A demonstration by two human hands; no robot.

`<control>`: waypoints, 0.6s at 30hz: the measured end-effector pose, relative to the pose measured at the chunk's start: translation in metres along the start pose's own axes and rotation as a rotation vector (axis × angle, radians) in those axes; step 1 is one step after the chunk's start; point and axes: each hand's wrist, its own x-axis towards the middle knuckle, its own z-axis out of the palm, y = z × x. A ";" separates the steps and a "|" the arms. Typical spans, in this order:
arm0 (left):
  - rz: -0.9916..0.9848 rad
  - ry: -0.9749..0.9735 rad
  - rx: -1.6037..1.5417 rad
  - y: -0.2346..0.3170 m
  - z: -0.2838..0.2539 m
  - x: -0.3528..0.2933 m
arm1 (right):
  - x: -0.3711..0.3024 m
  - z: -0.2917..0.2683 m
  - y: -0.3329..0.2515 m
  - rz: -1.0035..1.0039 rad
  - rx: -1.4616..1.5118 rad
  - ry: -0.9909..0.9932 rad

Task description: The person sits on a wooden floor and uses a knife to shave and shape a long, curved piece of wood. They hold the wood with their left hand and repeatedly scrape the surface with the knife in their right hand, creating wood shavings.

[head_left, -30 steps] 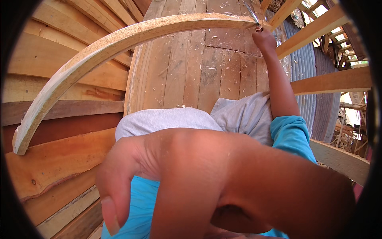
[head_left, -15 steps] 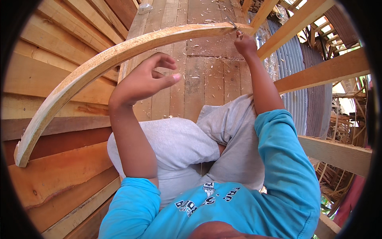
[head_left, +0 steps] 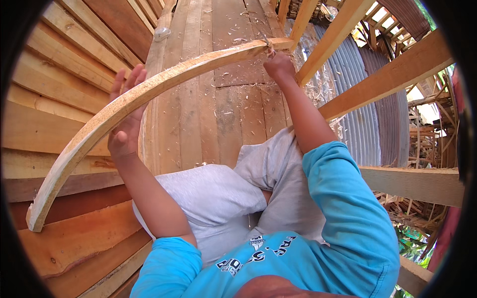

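A long curved wooden beam [head_left: 149, 89] arcs from the lower left up to the plank floor at the upper right. My left hand [head_left: 126, 131] is open at the beam's left part, fingers stretched up past its far edge and the thumb apart on the near side. The beam hides part of the palm, so I cannot tell whether it touches. By the beam's far right end, my right hand [head_left: 279, 65] is closed around a thin metal tool [head_left: 267, 40]. Its narrow tip shows over the wood, while most of the grip is hidden by the fingers.
Wood shavings are scattered over the plank floor [head_left: 198, 124]. Stacked boards [head_left: 54, 119] line the left side. Upright timbers [head_left: 338, 37] and corrugated metal sheets [head_left: 360, 109] stand at the right. A small clear plastic item [head_left: 161, 34] lies at the upper left.
My left hand has moved left and opened out, from in front of the beam to behind its left part. The right hand stays by the beam's end; the view has shifted slightly.
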 end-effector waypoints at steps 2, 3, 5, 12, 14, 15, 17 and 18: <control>0.273 0.149 -0.269 0.000 0.014 0.011 | -0.005 0.008 -0.005 -0.020 0.039 0.039; 0.317 0.083 -0.360 -0.004 0.006 0.015 | -0.008 0.015 -0.008 -0.028 0.059 0.064; 0.385 -0.013 -0.531 -0.004 0.000 0.011 | -0.016 0.017 -0.010 -0.109 0.056 0.069; 0.354 0.186 -0.443 -0.005 0.003 0.008 | -0.022 0.019 -0.005 -0.429 0.063 0.032; 0.355 0.215 -0.442 -0.002 0.010 0.007 | 0.000 0.005 0.006 -0.114 0.083 -0.007; 0.356 0.227 -0.442 -0.001 0.012 0.007 | 0.007 0.002 0.010 0.044 0.093 -0.023; 0.354 0.186 -0.459 -0.002 0.007 0.009 | -0.007 0.014 0.000 -0.076 0.147 0.082; 0.354 0.170 -0.466 -0.002 0.005 0.009 | -0.010 0.017 -0.001 -0.256 0.123 0.093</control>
